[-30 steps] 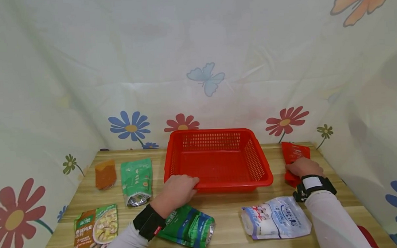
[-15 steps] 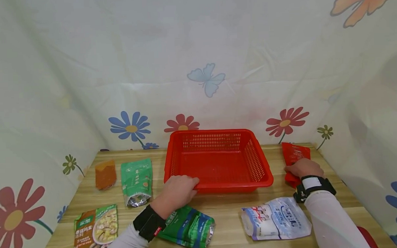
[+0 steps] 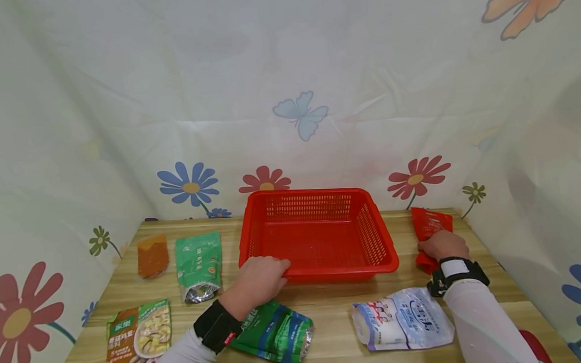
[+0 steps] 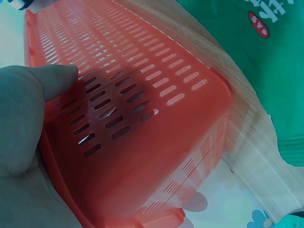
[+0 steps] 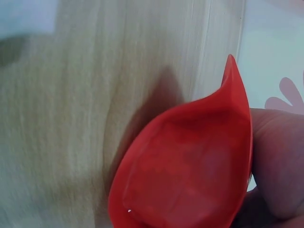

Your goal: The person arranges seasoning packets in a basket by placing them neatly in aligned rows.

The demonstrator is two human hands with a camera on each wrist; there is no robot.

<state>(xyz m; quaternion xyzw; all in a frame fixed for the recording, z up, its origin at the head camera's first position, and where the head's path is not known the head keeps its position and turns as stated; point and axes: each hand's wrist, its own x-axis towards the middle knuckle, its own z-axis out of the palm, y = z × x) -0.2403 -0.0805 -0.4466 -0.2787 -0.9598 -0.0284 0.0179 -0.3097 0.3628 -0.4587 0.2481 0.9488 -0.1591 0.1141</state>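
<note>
Head view: centre, left hand (image 3: 259, 281) grips red perforated basket (image 3: 341, 270); right of frame, right hand (image 3: 445, 246) pinches red pouch (image 3: 430, 222). We'd worry a loose pinch drops it.

- Wood-grain desk (image 3: 333, 304)
- Red basket (image 3: 341, 271), middle back
- Orange packet (image 3: 153, 258), mint pouch (image 3: 199, 262), back left
- Brown packet (image 3: 137, 339), front left
- Dark green pouch (image 3: 278, 332), front middle
- White pouch (image 3: 403, 320), front right
- Red packet (image 3: 430, 223), back right
</note>
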